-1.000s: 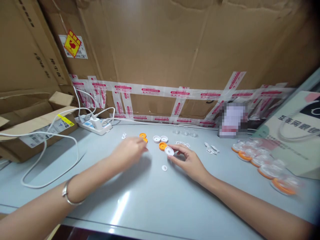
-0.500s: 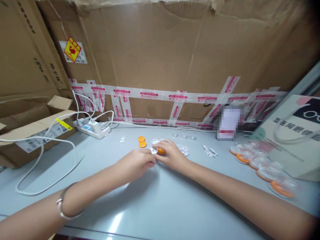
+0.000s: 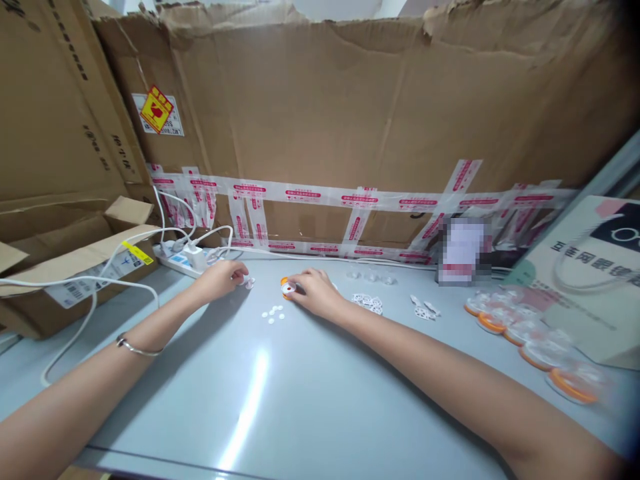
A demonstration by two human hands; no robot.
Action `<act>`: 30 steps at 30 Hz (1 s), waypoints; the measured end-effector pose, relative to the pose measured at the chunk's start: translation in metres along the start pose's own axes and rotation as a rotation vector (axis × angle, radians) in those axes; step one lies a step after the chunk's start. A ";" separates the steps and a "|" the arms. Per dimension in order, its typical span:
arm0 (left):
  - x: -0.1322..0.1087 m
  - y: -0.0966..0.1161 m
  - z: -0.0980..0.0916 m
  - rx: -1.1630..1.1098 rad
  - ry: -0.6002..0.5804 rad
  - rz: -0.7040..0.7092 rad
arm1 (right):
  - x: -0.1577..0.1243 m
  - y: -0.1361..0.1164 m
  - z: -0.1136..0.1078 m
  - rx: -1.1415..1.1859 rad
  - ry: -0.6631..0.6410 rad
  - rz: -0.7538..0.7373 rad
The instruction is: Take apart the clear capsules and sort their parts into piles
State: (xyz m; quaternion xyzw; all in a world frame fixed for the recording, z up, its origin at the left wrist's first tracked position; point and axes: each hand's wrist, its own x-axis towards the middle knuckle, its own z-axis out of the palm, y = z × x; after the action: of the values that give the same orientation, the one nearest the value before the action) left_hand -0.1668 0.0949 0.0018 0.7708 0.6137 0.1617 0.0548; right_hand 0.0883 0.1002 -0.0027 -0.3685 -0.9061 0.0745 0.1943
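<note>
My right hand grips the edge of a round white disc between thumb and fingers. The disc lies over orange rings, which show only in part. My left hand is off to the left with curled, closed fingers beside small white parts; what it pinches, if anything, is too small to make out. Several tiny white discs lie on the table in front of the hands. White cut-out pieces sit right of my right hand, and small clear domes behind it.
Orange-rimmed clear pieces stand in a row at the right, beside a printed box. More white pieces lie nearby. A power strip, white cables and an open carton occupy the left. A large cardboard box backs the table.
My left hand has moved left, away from my right hand, to the small white parts. My right hand has shifted left with a white disc to the orange rings. Tiny white discs are now visible.
</note>
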 end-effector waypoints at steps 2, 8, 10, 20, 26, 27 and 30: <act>0.002 0.000 0.003 -0.026 -0.014 0.009 | -0.003 -0.001 -0.002 0.033 0.017 -0.008; 0.001 0.006 0.008 -0.102 -0.017 0.017 | -0.041 0.007 -0.036 0.069 0.111 -0.006; -0.001 0.008 0.010 -0.118 -0.015 0.023 | -0.067 0.022 -0.056 0.039 0.109 0.018; -0.004 0.011 0.006 -0.048 0.191 0.027 | -0.230 0.138 -0.143 -0.614 0.359 0.493; -0.010 0.028 -0.005 -0.042 0.265 0.036 | -0.249 0.145 -0.130 -0.779 0.300 0.511; -0.012 0.030 -0.006 -0.036 0.272 0.042 | -0.247 0.144 -0.127 -0.777 0.297 0.515; -0.016 0.037 -0.009 -0.011 0.310 0.068 | -0.241 0.140 -0.120 -0.718 0.296 0.484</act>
State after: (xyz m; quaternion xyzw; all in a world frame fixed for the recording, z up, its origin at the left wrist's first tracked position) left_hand -0.1390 0.0694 0.0180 0.7568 0.5873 0.2839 -0.0416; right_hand 0.3841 0.0314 -0.0034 -0.6203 -0.7248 -0.2543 0.1588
